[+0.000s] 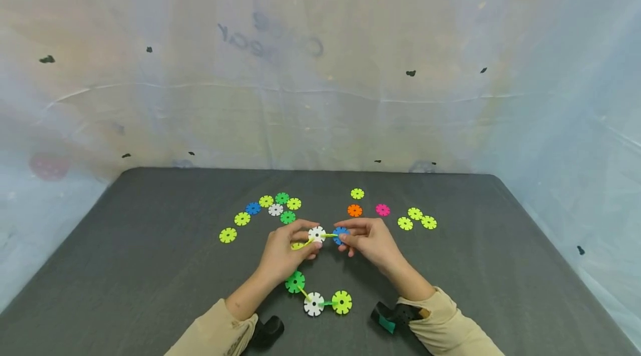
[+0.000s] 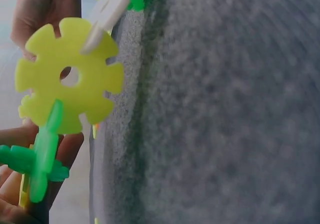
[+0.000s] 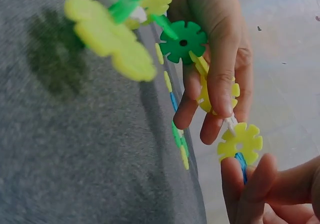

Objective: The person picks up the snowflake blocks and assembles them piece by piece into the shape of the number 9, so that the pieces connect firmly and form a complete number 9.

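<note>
Notched plastic discs, slotted edge to edge, form a chain held over the dark table (image 1: 165, 267). In the head view, my right hand (image 1: 373, 242) pinches the blue disc (image 1: 340, 235) at one end. A yellow disc, seen edge-on, links it to a white disc (image 1: 316, 234). My left hand (image 1: 282, 253) grips the chain beside that white disc, its thumb on a yellow disc (image 3: 204, 98) in the right wrist view. Below the left hand hang a green disc (image 1: 295, 281), another white disc (image 1: 314, 304) and a yellow end disc (image 1: 342, 302).
Loose discs lie at the back left, among them a yellow one (image 1: 227, 235) and a blue one (image 1: 252, 208). Toward the back right are an orange disc (image 1: 354, 211), a pink disc (image 1: 383, 209) and several yellow ones (image 1: 405, 223). A pale sheet (image 1: 320, 122) hangs behind the table.
</note>
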Action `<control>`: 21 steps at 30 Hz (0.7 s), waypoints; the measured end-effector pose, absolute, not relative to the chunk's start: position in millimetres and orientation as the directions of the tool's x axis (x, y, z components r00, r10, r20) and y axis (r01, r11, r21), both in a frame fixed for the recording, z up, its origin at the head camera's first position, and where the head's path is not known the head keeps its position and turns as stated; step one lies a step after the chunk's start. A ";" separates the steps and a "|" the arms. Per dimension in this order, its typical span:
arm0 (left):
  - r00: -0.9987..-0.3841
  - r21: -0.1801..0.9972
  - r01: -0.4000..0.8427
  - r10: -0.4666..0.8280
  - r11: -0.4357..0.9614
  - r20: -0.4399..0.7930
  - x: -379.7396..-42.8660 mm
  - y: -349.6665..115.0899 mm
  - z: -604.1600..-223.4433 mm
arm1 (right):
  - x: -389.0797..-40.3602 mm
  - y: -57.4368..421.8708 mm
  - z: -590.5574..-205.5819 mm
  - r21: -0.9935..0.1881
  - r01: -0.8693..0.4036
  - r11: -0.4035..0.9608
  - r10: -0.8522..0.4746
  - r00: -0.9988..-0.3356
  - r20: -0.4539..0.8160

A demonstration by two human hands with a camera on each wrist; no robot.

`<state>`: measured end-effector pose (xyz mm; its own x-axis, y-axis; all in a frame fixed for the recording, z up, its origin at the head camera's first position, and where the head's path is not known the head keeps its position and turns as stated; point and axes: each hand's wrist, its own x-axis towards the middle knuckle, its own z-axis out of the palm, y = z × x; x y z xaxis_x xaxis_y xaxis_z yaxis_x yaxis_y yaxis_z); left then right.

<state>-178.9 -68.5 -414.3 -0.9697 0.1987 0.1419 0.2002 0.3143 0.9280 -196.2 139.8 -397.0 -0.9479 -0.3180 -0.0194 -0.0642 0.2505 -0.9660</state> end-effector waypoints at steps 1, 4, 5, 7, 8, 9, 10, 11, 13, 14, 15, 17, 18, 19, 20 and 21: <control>-0.969 0.928 0.204 0.198 0.312 0.146 -178.9 -68.0 -413.9 | -196.2 140.1 -396.3 -0.965 -0.070 0.252 -0.319 -0.948 -0.014; -0.967 0.921 0.217 0.199 0.324 0.158 -178.4 -67.3 -412.8 | -196.8 141.3 -395.2 -0.967 -0.074 0.245 -0.330 -0.944 -0.011; -0.966 0.916 0.222 0.202 0.333 0.161 -177.9 -67.3 -412.0 | -197.3 141.6 -395.3 -0.967 -0.073 0.242 -0.337 -0.941 -0.014; -0.965 0.901 0.230 0.203 0.369 0.164 -177.0 -67.2 -411.0 | -198.1 142.3 -395.5 -0.968 -0.079 0.240 -0.357 -0.934 -0.013; -0.964 0.890 0.236 0.207 0.391 0.165 -176.6 -67.1 -410.4 | -198.5 142.7 -395.7 -0.968 -0.080 0.237 -0.367 -0.930 -0.013; -0.963 0.880 0.241 0.210 0.409 0.166 -176.2 -67.0 -409.8 | -198.8 143.1 -396.0 -0.968 -0.082 0.235 -0.377 -0.926 -0.013; -0.963 0.871 0.244 0.212 0.425 0.167 -176.0 -66.8 -409.4 | -199.3 143.6 -396.5 -0.969 -0.086 0.233 -0.389 -0.921 -0.012; -0.963 0.864 0.245 0.212 0.440 0.165 -175.9 -66.6 -409.2 | -199.9 143.9 -397.3 -0.969 -0.085 0.231 -0.395 -0.919 -0.014; -0.963 0.851 0.249 0.213 0.463 0.165 -176.1 -66.3 -409.2 | -201.2 144.9 -398.9 -0.969 -0.086 0.230 -0.411 -0.911 -0.017; -0.963 0.848 0.248 0.212 0.469 0.164 -176.2 -66.1 -409.3 | -201.9 145.6 -399.7 -0.970 -0.084 0.230 -0.418 -0.908 -0.021; -0.965 0.847 0.244 0.208 0.472 0.163 -176.4 -65.9 -409.5 | -202.5 146.2 -400.5 -0.970 -0.081 0.230 -0.423 -0.906 -0.025; -0.969 0.850 0.229 0.193 0.474 0.154 -176.8 -65.7 -410.3 | -203.8 147.2 -402.0 -0.968 -0.074 0.239 -0.424 -0.905 -0.035; -0.972 0.855 0.216 0.184 0.471 0.145 -177.1 -65.7 -410.8 | -204.1 147.8 -402.3 -0.967 -0.072 0.245 -0.420 -0.907 -0.039; -0.976 0.861 0.201 0.174 0.467 0.134 -177.3 -65.8 -411.0 | -204.6 148.6 -402.7 -0.965 -0.069 0.252 -0.411 -0.911 -0.043; -0.978 0.865 0.189 0.165 0.465 0.125 -177.3 -65.8 -411.4 | -205.3 149.5 -403.2 -0.964 -0.067 0.257 -0.400 -0.915 -0.043; -0.981 0.870 0.178 0.157 0.460 0.117 -177.5 -65.8 -411.7 | -206.1 150.7 -403.5 -0.963 -0.067 0.262 -0.388 -0.921 -0.042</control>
<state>-177.5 -65.8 -411.7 -0.9806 0.1574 0.1170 0.1776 0.4596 0.8702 -206.1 150.7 -403.5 -0.9209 -0.3877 -0.0418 -0.0668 0.2623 -0.9627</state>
